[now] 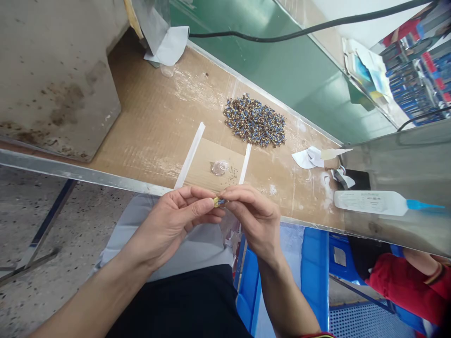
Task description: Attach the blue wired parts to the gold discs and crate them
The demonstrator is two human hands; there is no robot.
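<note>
My left hand [183, 211] is closed, pinching a small yellow piece [216, 202] between thumb and fingers. My right hand [252, 213] is pinched on a small blue piece [221, 202] that meets the yellow one; whether the two are joined I cannot tell. Both hands are held together just in front of the bench edge. Beyond them on the cardboard lies a small clear plastic dish or lid [219, 167], with tiny dark bits [233, 174] scattered beside it. Farther back is a heap of small blue, brown and yellow wired parts [254, 120].
White tape strips [190, 155] run across the cardboard-covered bench [148, 126]. At right lie a white bottle with a blue nozzle [369, 203], a smaller bottle [334, 153] and crumpled paper [308, 157]. A stained metal box [52, 80] stands left. A person in red sleeves [408, 286] sits nearby.
</note>
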